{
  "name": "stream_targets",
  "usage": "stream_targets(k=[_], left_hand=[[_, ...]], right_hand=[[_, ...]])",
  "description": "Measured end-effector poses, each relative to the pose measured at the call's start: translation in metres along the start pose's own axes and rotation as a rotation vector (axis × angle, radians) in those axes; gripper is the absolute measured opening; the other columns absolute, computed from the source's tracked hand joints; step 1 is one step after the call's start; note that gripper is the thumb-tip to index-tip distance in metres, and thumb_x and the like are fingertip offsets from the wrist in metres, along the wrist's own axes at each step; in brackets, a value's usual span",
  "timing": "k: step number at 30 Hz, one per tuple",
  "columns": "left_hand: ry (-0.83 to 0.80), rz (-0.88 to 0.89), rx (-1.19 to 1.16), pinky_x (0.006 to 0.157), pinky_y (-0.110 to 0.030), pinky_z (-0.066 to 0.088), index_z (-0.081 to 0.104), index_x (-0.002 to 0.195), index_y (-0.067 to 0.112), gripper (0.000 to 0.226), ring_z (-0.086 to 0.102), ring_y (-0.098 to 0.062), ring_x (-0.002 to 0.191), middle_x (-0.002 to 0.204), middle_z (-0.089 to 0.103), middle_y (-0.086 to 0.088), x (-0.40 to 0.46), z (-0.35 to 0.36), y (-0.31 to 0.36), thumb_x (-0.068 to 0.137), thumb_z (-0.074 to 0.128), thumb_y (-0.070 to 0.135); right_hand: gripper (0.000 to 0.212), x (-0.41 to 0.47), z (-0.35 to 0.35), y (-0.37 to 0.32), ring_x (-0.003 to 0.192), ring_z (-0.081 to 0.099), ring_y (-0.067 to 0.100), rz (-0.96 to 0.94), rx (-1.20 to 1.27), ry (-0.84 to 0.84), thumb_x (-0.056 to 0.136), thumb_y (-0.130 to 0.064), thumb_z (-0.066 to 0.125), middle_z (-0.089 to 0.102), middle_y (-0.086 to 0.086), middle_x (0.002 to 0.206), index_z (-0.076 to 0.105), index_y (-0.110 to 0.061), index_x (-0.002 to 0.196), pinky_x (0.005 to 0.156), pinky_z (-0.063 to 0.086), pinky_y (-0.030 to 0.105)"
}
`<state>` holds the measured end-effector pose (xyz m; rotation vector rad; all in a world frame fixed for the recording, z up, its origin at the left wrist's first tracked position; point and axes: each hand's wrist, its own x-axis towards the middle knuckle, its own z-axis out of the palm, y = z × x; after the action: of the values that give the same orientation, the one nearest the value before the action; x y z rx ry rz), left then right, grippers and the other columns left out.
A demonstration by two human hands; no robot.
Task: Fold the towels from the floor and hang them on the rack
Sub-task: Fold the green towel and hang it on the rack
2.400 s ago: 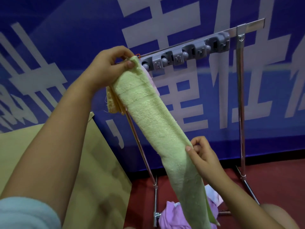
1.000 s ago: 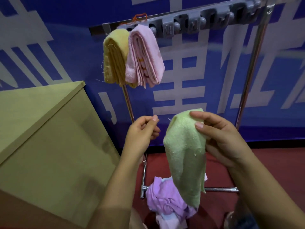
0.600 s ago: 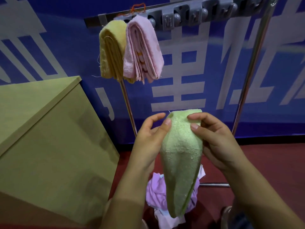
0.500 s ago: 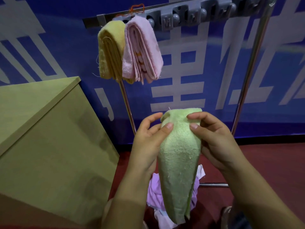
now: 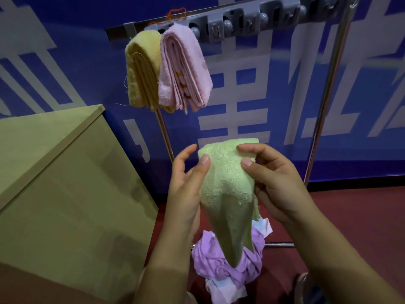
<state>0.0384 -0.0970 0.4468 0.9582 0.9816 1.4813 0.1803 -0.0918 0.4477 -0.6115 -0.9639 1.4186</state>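
Green terry towel, folded, hanging | right hand pinches top edge; left hand thumb presses it, fingers open | risk: loose fold slips apart before metal rack.

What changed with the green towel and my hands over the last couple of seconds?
The green towel went from stretched up toward the rack to folded shorter and held lower. The right hand now pinches its top, and the left hand has come back to touch it. The yellow towel and pink towel still hang there.
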Motion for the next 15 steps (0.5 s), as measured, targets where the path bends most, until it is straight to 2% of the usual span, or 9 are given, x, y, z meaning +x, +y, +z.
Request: stream_targets(k=[3, 5, 11, 13, 15], left_hand=[[-0.088, 0.017, 0.001, 0.08, -0.034, 0.054, 0.048, 0.127, 0.029, 0.06, 0.07, -0.019, 0.093, 0.094, 0.075, -0.005, -0.004, 0.0, 0.001, 0.07, 0.067, 0.024], [-0.103, 0.07, 0.0, 0.072, -0.031, 0.056, 0.046, 0.126, 0.03, 0.061, 0.071, -0.02, 0.088, 0.09, 0.074, -0.01, -0.006, 0.0, 0.003, 0.071, 0.066, 0.013], [-0.049, 0.127, 0.006, 0.079, -0.034, 0.058, 0.053, 0.115, 0.027, 0.045, 0.07, -0.018, 0.083, 0.081, 0.075, -0.008, -0.008, 0.009, 0.015, 0.079, 0.064, 0.003], [-0.046, 0.121, 0.004, 0.077, -0.033, 0.058, 0.055, 0.113, 0.024, 0.04, 0.07, -0.017, 0.081, 0.079, 0.074, -0.006, -0.005, 0.015, 0.019, 0.081, 0.063, 0.002], [-0.05, 0.129, 0.019, 0.07, -0.029, 0.058, 0.056, 0.112, 0.023, 0.038, 0.069, -0.014, 0.075, 0.074, 0.073, -0.004, 0.0, 0.02, 0.025, 0.081, 0.063, 0.001]], right_hand=[[0.022, 0.002, 0.002, -0.004, 0.081, 0.067, 0.013, 0.011, 0.048, -0.024, 0.072, -0.005, 0.058, 0.07, -0.003, 0.084, 0.073, -0.018, 0.081, 0.068, 0.056, 0.024], [0.022, 0.003, 0.001, -0.009, 0.081, 0.068, 0.011, 0.016, 0.073, -0.004, 0.073, -0.004, 0.058, 0.071, -0.004, 0.083, 0.07, -0.016, 0.086, 0.067, 0.056, 0.024], [0.026, 0.004, -0.002, -0.017, 0.068, 0.067, 0.006, 0.004, 0.123, 0.09, 0.088, 0.006, 0.047, 0.07, -0.004, 0.078, 0.061, -0.012, 0.099, 0.058, 0.054, 0.02], [0.022, 0.003, -0.003, -0.018, 0.06, 0.064, 0.006, 0.009, 0.151, 0.086, 0.089, -0.002, 0.049, 0.069, -0.002, 0.077, 0.059, -0.014, 0.105, 0.054, 0.053, 0.02], [0.029, 0.001, -0.004, -0.02, 0.053, 0.061, 0.005, 0.032, 0.129, 0.042, 0.087, -0.018, 0.049, 0.067, -0.006, 0.068, 0.053, -0.017, 0.115, 0.05, 0.05, 0.018]])
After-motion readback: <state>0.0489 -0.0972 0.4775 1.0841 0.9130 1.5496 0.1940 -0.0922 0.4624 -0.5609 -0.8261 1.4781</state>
